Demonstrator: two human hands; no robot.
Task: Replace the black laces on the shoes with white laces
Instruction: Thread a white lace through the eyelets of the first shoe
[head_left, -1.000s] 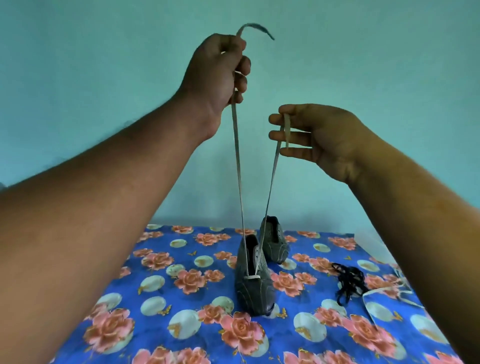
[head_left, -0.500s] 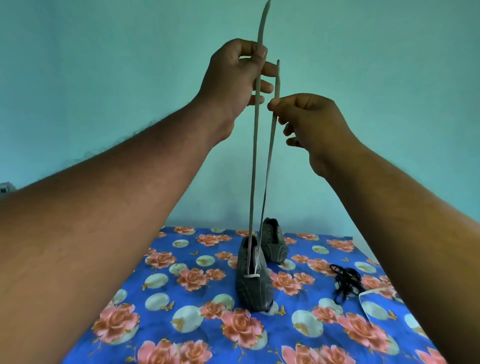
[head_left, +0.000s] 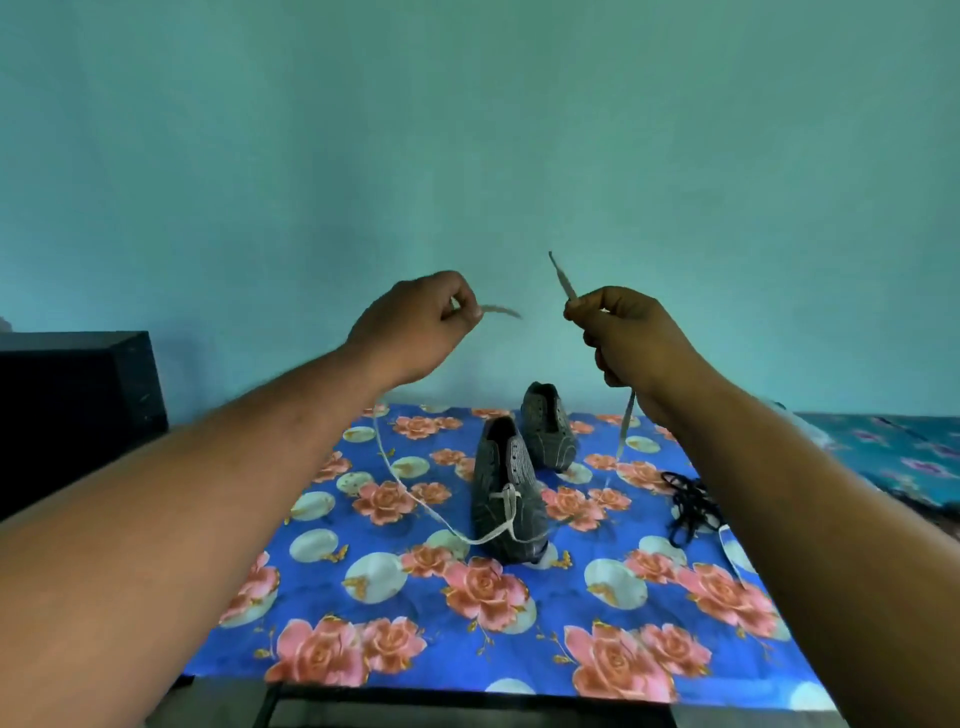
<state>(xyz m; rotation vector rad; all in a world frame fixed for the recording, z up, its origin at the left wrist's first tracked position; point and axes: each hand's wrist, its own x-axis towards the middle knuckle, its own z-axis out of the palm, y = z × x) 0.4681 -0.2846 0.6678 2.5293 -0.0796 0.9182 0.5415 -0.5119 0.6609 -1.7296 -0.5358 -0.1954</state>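
Plain teal wall (head_left: 467, 130) behind. Blue rose-print cloth (head_left: 415, 623) over table. Black cabinet (head_left: 72, 395) at left. Even, dim light.

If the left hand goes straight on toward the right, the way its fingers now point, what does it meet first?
Probably the right hand, which pinches the other end of the white lace. The gap in front of the left hand looks free, but depth is unclear.

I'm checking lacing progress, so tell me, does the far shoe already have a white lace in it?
No, the far shoe shows bare eyelets, while the white lace runs only through the near shoe.
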